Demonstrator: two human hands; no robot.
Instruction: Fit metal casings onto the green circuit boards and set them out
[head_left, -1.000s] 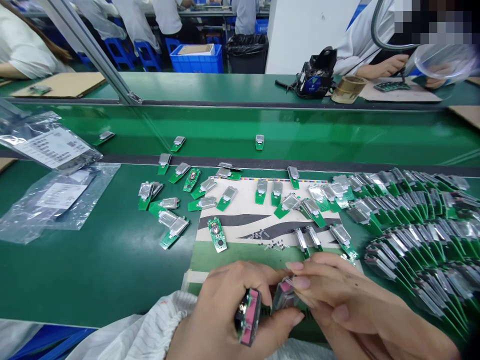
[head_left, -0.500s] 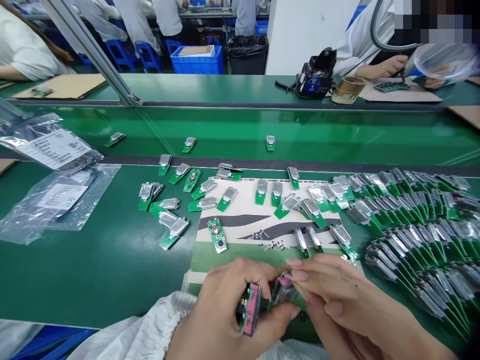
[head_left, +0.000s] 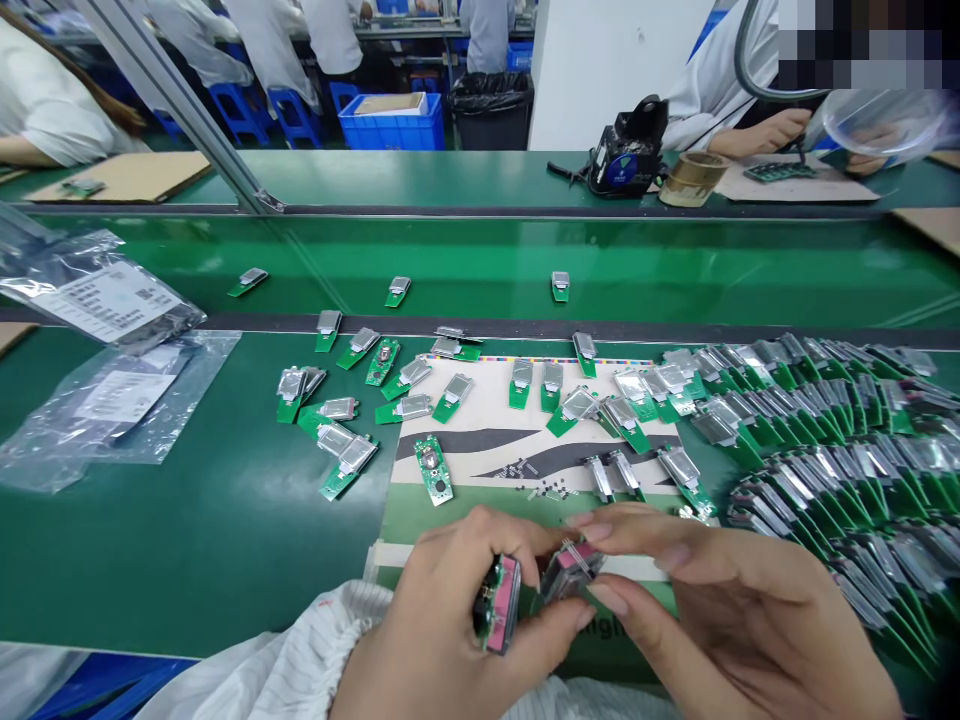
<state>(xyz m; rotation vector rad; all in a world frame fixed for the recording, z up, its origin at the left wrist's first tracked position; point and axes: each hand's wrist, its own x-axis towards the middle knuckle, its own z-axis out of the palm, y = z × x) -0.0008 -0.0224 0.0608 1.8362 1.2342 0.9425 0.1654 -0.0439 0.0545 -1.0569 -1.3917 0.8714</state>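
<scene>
My left hand (head_left: 435,610) is closed around two small circuit boards with display modules. One circuit board (head_left: 504,605) sits in the curl of its fingers, its pink edge facing me. The other display board (head_left: 568,575) is pinched between thumb and forefinger, tilted, with thin pale strips across its pink edge. Against that board's right side, the fingertips and thumb of my right hand (head_left: 750,590) close in a pinch. Its lower fingers are partly hidden. Below lies a printed sheet (head_left: 465,505), with a green board (head_left: 433,470) and tiny dark pieces (head_left: 551,490) on it.
Rows of display boards (head_left: 840,480) fan out at right, with several loose ones (head_left: 349,450) left of centre. Plastic bags (head_left: 120,390) lie at left. Beyond runs a green belt (head_left: 465,245) carrying boards. Across it, a co-worker's hand (head_left: 780,130) is by a tape roll (head_left: 691,180).
My right hand has turned and spread, its thumb moving up to the board's lower right edge. Thin strips now show across the pink edge. The boards on the belt have shifted right.
</scene>
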